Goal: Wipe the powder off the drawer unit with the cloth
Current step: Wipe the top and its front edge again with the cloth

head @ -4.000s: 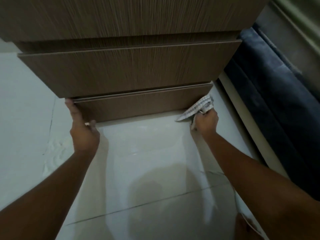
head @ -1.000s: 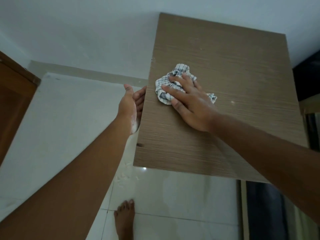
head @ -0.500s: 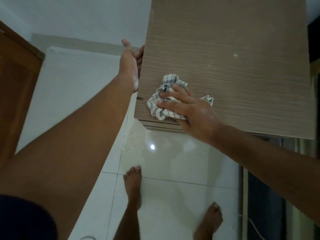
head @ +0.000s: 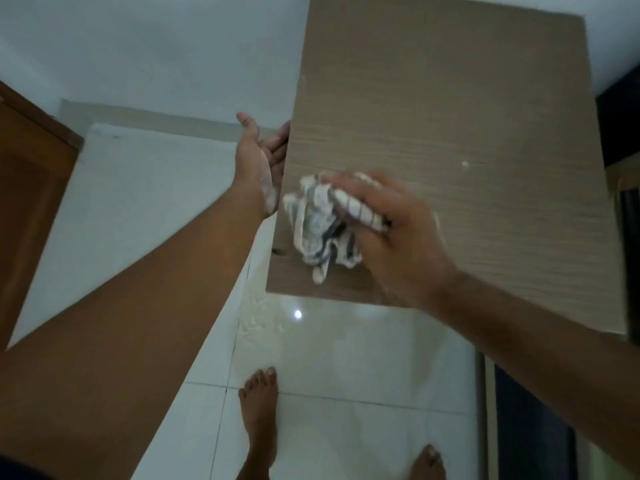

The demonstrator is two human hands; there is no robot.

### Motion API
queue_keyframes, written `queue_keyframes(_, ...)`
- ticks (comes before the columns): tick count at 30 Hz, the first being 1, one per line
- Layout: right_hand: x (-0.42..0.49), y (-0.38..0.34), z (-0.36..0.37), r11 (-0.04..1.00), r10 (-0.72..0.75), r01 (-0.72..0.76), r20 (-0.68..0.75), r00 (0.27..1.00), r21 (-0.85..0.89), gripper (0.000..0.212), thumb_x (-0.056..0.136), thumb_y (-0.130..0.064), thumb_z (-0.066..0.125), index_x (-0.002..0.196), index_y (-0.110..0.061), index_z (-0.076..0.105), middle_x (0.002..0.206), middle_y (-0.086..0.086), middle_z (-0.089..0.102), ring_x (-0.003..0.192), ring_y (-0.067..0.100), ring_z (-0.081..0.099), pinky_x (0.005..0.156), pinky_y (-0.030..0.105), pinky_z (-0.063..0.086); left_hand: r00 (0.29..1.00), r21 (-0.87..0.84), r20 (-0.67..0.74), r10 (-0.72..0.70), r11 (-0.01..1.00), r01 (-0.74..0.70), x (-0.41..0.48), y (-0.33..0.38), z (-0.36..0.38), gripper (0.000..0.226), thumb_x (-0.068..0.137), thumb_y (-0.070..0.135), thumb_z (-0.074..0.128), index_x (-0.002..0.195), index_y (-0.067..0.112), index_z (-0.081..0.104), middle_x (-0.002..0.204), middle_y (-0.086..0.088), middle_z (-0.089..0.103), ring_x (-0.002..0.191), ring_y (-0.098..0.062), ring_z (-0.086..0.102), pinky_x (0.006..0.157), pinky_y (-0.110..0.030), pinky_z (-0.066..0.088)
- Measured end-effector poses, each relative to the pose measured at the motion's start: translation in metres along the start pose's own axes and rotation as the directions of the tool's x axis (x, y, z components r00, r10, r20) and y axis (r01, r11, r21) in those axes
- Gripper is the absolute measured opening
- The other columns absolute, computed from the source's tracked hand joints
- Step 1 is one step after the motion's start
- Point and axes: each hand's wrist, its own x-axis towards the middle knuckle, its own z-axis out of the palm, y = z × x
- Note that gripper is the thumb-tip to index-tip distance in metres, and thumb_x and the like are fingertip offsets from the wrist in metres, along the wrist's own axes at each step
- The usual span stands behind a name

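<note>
I look down on the wood-grain top of the drawer unit (head: pixel 467 133). My right hand (head: pixel 391 233) grips a crumpled checked cloth (head: pixel 318 226) dusted with white powder, pressed on the top near its front left corner. My left hand (head: pixel 259 161) is cupped with fingers apart beside the unit's left edge, palm up and whitened with powder, holding nothing solid. A small white speck of powder (head: pixel 464 163) lies on the top to the right of the cloth.
Spilled powder (head: pixel 258 317) lies on the white tiled floor (head: pixel 346 375) just below the unit's front left corner. My bare feet (head: pixel 259 410) stand in front. A brown wooden door (head: pixel 31 188) is at the left, dark fabric (head: pixel 533 427) at the lower right.
Four seconds ago I was crouched at the bottom drawer; now I stand over the top. In the last half second the cloth bunched up in my right hand near the left edge.
</note>
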Motion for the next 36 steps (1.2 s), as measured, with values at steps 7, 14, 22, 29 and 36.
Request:
queue_keyframes(7,0.200,0.030,-0.019,0.983,0.146,-0.180,-0.400,0.905,-0.047,0.023,0.097,-0.024,0.058,0.115,-0.022,0.073,0.101,-0.013,0.071,0.095,-0.008,0.064,0.082,0.015,0.054,1.000,-0.025,-0.005,-0.004,1.000,0.004,0.009,-0.004,-0.001,0.091,0.094,0.076,0.007,0.136,0.017,0.063,0.129,-0.009,0.070,0.121,-0.025,0.064,0.103,-0.038,0.051)
queue_keyframes(14,0.299,0.096,-0.005,0.824,0.269,-0.266,-0.068,0.961,-0.500,0.044,0.102,-0.042,0.041,0.141,-0.027,0.052,0.143,0.004,0.054,0.130,0.027,0.053,0.108,0.036,0.044,1.000,-0.039,0.025,-0.008,0.999,0.009,0.013,-0.007,-0.006,0.084,0.096,0.074,0.007,0.132,0.023,0.064,0.118,0.000,0.076,0.110,-0.017,0.071,0.098,-0.036,0.052)
queue_keyframes(22,0.271,0.099,0.021,0.863,0.165,-0.032,0.221,0.961,-0.504,0.042,0.100,-0.047,0.041,0.140,-0.039,0.052,0.161,-0.010,0.026,0.147,0.020,0.030,0.122,0.040,0.024,1.000,-0.037,0.013,-0.012,0.999,0.012,0.016,-0.008,-0.012,0.089,0.095,0.075,0.005,0.135,0.020,0.062,0.133,-0.005,0.068,0.127,-0.023,0.060,0.116,-0.045,0.039)
queue_keyframes(29,0.185,0.067,0.026,0.892,0.020,0.162,0.394,0.919,-0.423,0.034,0.103,-0.034,0.048,0.135,-0.036,0.058,0.158,-0.007,0.033,0.148,0.019,0.026,0.122,0.044,0.022,0.999,0.014,-0.049,0.012,1.000,-0.011,0.008,-0.003,-0.008,0.098,0.093,0.077,0.004,0.134,0.012,0.064,0.129,-0.013,0.069,0.123,-0.029,0.062,0.110,-0.041,0.046)
queue_keyframes(36,0.092,0.030,0.042,0.882,-0.022,0.233,0.460,0.888,-0.409,0.040,0.101,-0.027,0.052,0.140,-0.033,0.055,0.160,-0.001,0.034,0.152,0.027,0.016,0.125,0.045,0.011,1.000,-0.061,-0.021,0.020,0.998,-0.022,-0.023,-0.012,-0.018,0.096,0.092,0.079,0.006,0.128,0.011,0.064,0.125,-0.017,0.070,0.117,-0.032,0.068,0.100,-0.041,0.052)
